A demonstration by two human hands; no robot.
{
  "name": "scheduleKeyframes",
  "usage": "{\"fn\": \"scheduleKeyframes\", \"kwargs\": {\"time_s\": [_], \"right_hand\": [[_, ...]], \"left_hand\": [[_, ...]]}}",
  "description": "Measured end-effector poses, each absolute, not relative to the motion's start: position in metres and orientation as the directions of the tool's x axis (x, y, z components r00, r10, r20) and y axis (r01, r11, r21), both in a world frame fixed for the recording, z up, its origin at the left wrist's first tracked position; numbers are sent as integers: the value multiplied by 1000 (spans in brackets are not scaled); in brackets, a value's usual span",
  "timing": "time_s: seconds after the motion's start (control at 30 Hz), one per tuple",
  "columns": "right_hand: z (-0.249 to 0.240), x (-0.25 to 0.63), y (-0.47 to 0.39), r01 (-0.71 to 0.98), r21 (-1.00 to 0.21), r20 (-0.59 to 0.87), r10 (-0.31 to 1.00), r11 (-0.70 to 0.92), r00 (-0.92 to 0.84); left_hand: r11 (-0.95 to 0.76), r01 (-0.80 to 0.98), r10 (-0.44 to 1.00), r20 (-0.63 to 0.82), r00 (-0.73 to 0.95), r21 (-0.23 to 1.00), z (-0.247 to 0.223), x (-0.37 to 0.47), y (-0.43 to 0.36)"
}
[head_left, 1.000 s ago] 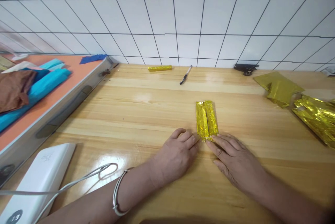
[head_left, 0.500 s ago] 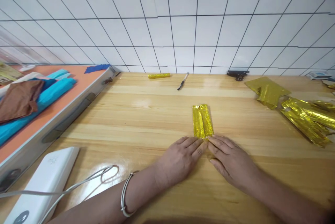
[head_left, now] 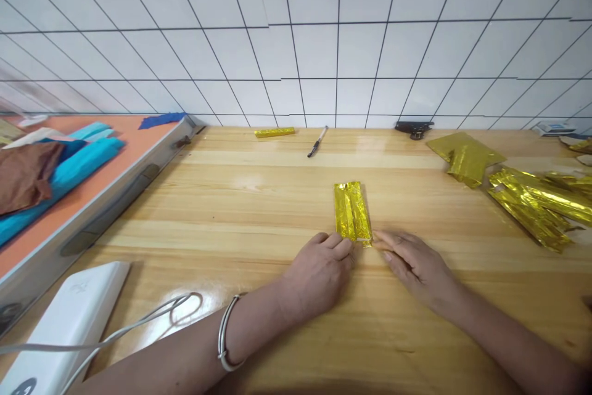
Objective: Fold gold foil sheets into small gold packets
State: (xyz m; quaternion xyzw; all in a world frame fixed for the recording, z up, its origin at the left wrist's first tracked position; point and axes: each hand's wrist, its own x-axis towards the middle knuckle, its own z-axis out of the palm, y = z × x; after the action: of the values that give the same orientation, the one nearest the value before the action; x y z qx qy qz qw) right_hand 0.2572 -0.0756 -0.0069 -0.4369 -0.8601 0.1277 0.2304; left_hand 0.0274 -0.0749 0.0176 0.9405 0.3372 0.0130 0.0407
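A folded piece of gold foil paper [head_left: 352,210] lies flat on the wooden table, with lengthwise folds and a small creased flap along its near edge. My left hand [head_left: 321,268] is at the near left corner, fingers curled and closed on the foil's edge; its fingertips are partly hidden. By the near right corner is my right hand [head_left: 416,268], its fingers drawn together and smeared by motion. Its fingertips reach the foil's right edge, but whether they grip it I cannot tell.
Gold foil sheets [head_left: 531,198] are heaped at the right. A narrow gold strip [head_left: 274,132], a pen [head_left: 317,142] and a black clip-like object [head_left: 415,129] lie near the tiled wall. At left are a white power bank [head_left: 69,321] with a cable [head_left: 139,321], and cloths [head_left: 28,173] on an orange surface.
My right hand has moved off the near edge to the right corner. The fingers of my left hand have curled in. The whole view has shifted slightly.
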Motion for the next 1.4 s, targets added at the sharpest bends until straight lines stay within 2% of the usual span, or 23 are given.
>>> {"fn": "scheduleKeyframes", "kwargs": {"time_s": [0.3, 0.57, 0.73, 0.83, 1.07, 1.27, 1.4], "right_hand": [[-1, 255, -77, 737, -205, 273, 761, 644, -589], [1, 244, -87, 699, 15, 251, 674, 715, -695], [-5, 238, -95, 700, 96, 267, 659, 708, -703], [-7, 238, -95, 700, 102, 282, 654, 707, -702], [0, 241, -89, 691, 24, 347, 642, 723, -684], [1, 238, -95, 686, 34, 356, 633, 726, -687], [4, 233, -102, 652, -38, 365, 618, 757, -696]], "left_hand": [[-769, 638, 638, -19, 770, 39, 18, 33, -78], [-769, 639, 639, -17, 769, 24, 15, 34, -82], [-755, 655, 655, -4, 756, 22, 16, 36, -86], [-769, 639, 639, 12, 769, 17, 14, 36, -88], [-747, 664, 663, 110, 741, 28, 6, 40, -91], [-734, 679, 668, 171, 724, -4, 5, 38, -97], [-689, 725, 716, 159, 680, 4, 8, 29, -94]]}}
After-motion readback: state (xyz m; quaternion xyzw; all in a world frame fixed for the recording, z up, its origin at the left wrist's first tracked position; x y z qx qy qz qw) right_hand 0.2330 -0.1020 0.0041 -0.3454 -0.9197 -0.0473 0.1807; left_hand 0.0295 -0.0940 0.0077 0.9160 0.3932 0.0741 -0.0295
